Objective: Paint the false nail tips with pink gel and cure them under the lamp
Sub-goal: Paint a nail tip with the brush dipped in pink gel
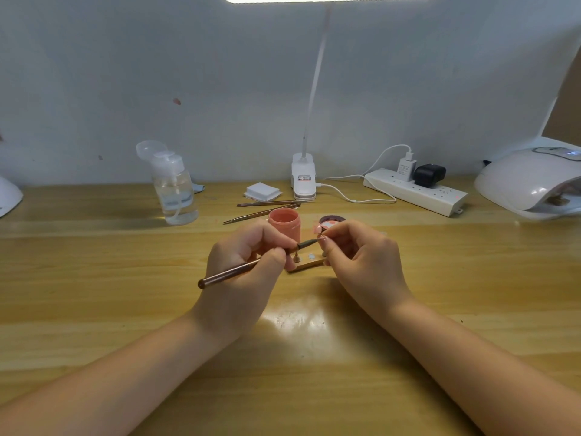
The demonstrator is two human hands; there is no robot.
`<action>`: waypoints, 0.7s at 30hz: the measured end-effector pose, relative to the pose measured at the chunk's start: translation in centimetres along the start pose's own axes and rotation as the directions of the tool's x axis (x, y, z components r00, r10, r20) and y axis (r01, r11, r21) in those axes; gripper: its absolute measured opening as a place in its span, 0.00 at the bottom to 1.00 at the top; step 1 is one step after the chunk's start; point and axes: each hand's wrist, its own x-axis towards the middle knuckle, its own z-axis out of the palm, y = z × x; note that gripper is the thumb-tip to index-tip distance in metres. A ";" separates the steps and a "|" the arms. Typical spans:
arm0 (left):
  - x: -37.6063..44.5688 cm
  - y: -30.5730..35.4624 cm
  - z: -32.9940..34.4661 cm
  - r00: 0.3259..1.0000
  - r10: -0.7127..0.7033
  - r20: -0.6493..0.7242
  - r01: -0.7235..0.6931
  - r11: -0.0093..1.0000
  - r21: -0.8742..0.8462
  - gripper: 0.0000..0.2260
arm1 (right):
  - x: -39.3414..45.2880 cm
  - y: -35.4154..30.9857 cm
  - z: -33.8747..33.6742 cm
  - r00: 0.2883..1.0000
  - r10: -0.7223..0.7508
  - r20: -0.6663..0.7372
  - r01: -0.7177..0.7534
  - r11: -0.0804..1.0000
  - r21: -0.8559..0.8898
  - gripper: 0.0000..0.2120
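With our left hand pinching the gel brush and right hand pinching the nail tip mid-table, we should stroke lightly, evenly.

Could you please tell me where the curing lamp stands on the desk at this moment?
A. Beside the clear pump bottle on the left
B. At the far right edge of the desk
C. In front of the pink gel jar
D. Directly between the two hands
B: the white domed curing lamp sits at the desk's far right, beyond the power strip, well away from both hands.
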 end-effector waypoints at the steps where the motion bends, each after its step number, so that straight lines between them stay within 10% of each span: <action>1: 0.0 0.1 0.0 1.000 0.005 -0.012 -0.005 1.000 -0.009 0.06 | 0.0 0.0 0.0 1.000 0.004 -0.002 -0.004 1.000 0.004 0.04; 21: -0.1 -0.2 0.3 0.998 -0.057 -0.023 0.055 0.995 -0.081 0.07 | 0.0 0.3 0.0 0.999 0.045 0.017 -0.046 0.998 0.049 0.04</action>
